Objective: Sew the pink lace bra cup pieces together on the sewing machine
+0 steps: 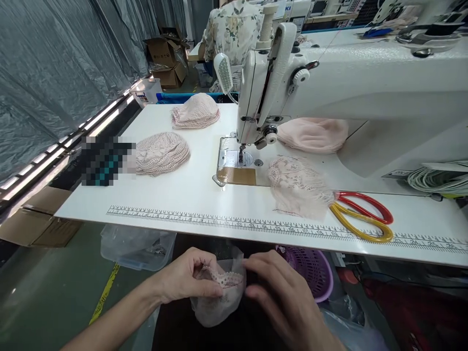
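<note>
white sewing table (197,192) spans mid-view; below its front edge, a sheer lace-trimmed piece (221,304) is pinched between thumb and curled fingers of the left hand (193,278), while the right hand (281,292) has its fingertips at the cloth's right edge, can't tell if they grip it. above on the tabletop, a loose lace panel (298,183) lies beside red-and-yellow-handled scissors (365,216). further out, a lace stack (163,153) sits left of the sewing machine (329,78), a person in a floral shirt (234,34) beyond.
</note>
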`<action>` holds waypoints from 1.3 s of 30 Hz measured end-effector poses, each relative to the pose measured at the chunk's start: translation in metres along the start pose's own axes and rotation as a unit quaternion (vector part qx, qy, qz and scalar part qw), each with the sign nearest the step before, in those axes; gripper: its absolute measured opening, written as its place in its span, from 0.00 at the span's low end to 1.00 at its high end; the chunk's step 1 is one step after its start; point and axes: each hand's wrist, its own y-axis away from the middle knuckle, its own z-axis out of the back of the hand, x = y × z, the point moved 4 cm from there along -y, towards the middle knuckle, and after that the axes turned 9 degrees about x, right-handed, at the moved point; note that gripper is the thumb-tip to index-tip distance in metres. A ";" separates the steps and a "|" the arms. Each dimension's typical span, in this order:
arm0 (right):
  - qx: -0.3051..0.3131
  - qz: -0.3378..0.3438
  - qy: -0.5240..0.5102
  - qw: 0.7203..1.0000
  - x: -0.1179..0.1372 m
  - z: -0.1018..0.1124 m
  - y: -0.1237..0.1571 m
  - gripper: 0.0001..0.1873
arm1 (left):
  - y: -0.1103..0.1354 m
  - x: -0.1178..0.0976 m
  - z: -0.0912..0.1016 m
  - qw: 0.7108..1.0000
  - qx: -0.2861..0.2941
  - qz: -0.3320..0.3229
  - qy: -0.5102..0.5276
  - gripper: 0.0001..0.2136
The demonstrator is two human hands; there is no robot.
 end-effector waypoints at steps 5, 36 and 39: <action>0.062 0.041 0.056 0.996 0.019 -0.005 -0.008 0.08 | -0.003 -0.009 -0.004 0.999 0.004 -0.006 -0.044 0.13; 0.061 0.021 0.096 0.993 0.025 0.008 0.002 0.10 | -0.014 -0.022 -0.022 0.994 -0.039 0.050 -0.087 0.12; 0.044 0.041 0.117 0.991 0.024 -0.002 -0.004 0.14 | -0.014 -0.021 -0.023 0.995 -0.043 0.049 -0.076 0.13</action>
